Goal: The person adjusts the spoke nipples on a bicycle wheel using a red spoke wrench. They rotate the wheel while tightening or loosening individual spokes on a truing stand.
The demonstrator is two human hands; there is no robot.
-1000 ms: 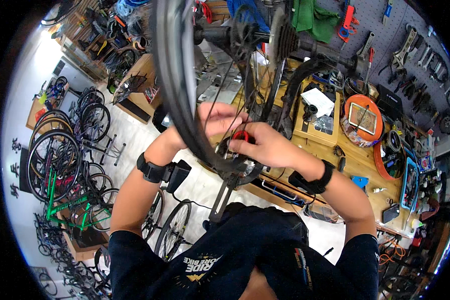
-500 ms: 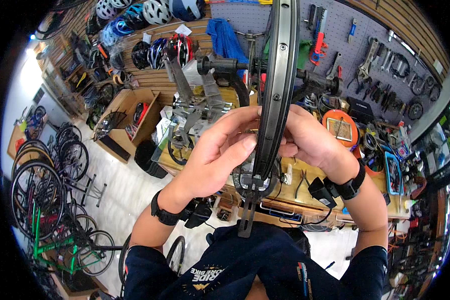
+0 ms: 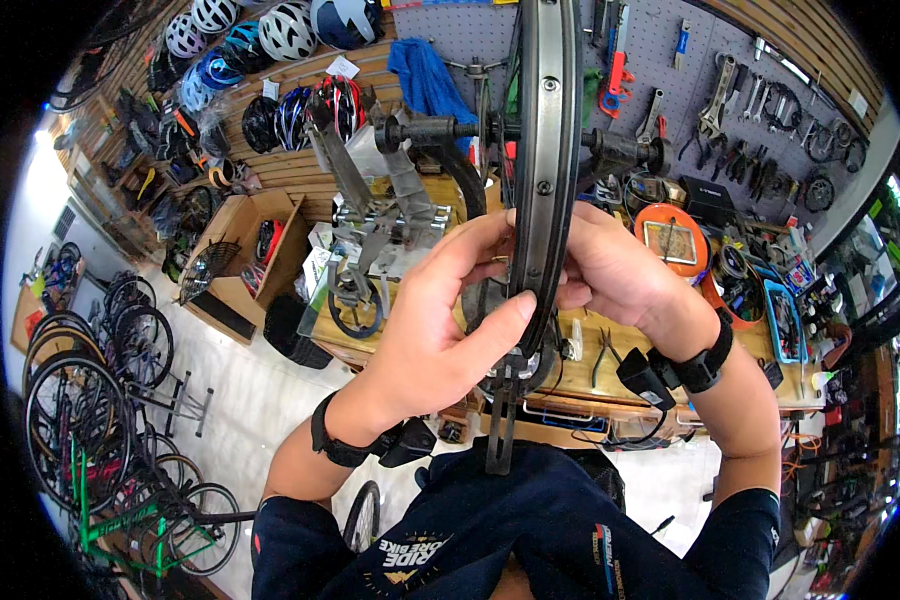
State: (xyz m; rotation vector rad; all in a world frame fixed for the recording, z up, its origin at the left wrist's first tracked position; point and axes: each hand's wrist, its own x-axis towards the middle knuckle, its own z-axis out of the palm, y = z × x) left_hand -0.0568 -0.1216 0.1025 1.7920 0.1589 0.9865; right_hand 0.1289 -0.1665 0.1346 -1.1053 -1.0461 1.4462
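Note:
A bare bicycle wheel rim [image 3: 548, 130], silver along its bed with dark edges, stands upright in front of me in a dark metal truing stand [image 3: 425, 131]. My left hand [image 3: 435, 330] is closed on the rim from the left, its thumb pressed on the outer face and its fingers reaching behind. On the other side, my right hand [image 3: 625, 270] has its fingers curled in close behind the rim. What those fingertips pinch is hidden. Below both hands, the stand's slotted metal arm [image 3: 500, 420] points toward my shirt.
Pliers [image 3: 603, 358] lie on the wooden workbench [image 3: 610, 385]. To the right are an orange round tray [image 3: 668, 212] and a blue bin [image 3: 785, 320]. Wrenches [image 3: 715, 95] hang on the pegboard. An open cardboard box [image 3: 245, 265] and parked bicycles [image 3: 80, 430] stand at left.
My left thumb has come over onto the rim's outer face. The right hand keeps its curled pose beside the rim. The whole view has shifted slightly.

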